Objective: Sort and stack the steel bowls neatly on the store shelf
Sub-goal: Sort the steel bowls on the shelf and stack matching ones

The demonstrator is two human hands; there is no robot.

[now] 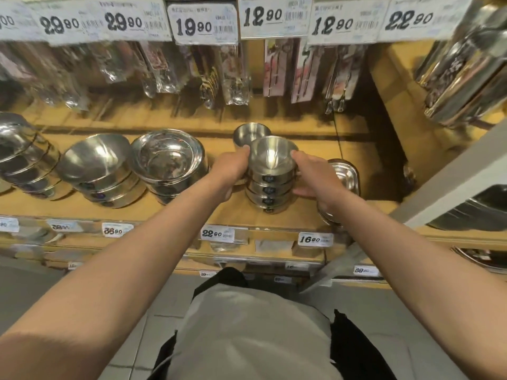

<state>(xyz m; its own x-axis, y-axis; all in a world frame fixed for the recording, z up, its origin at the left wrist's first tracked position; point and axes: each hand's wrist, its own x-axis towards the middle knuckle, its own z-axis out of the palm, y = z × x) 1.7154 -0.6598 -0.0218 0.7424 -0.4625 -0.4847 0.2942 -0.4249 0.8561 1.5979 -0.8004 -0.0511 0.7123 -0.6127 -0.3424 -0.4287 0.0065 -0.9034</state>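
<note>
A stack of several small steel bowls point(270, 176) stands on the wooden store shelf point(227, 212). My left hand point(231, 171) grips the stack's left side, its fingertips at the top bowl's rim. On the stack's right side my right hand point(315, 178) holds it the same way, thumb low near the base. Behind the stack sits a single small steel bowl point(251, 133). To the left are a stack of wide shallow bowls point(170, 163), a tilted stack of rounded bowls point(98, 171) and another leaning stack point(24, 163) at the far left.
A stack of steel trays or lids point(344, 176) sits just right of my right hand. Packaged utensils point(236, 75) hang above the shelf under price tags. Price labels point(216, 233) line the shelf's front edge. A white upright point(450, 182) and larger steel ware are at right.
</note>
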